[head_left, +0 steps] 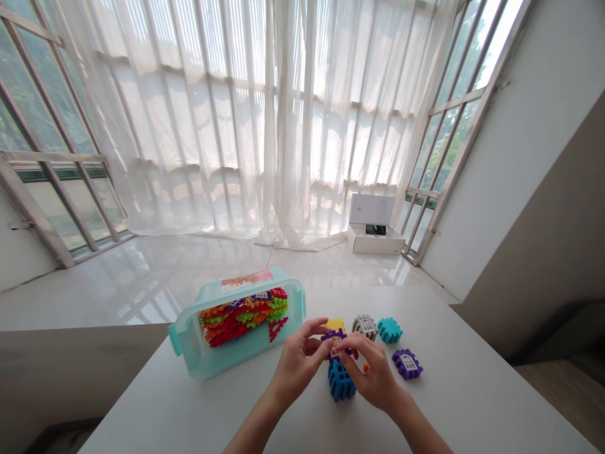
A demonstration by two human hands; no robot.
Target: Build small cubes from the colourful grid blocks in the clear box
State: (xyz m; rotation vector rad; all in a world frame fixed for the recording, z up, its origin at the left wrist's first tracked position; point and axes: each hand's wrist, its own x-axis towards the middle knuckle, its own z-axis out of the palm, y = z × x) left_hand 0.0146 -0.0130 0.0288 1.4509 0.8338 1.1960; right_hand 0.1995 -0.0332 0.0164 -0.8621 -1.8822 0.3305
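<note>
the left hand (297,366) and right hand (371,372) both pinch a purple toy block (334,340) (house-shaped, with a small window) just above a blue block (341,381); a yellow block (335,325) sits right behind; a grey block (364,326), a teal block (390,330) and a second purple block (407,364) lie nearby on the counter (189,416); a clear tub (186,334) full of pieces lies to the left.

Fingers (352,343) hide much of the purple block (333,335); the orange speck (366,367) is too small to name.
</note>
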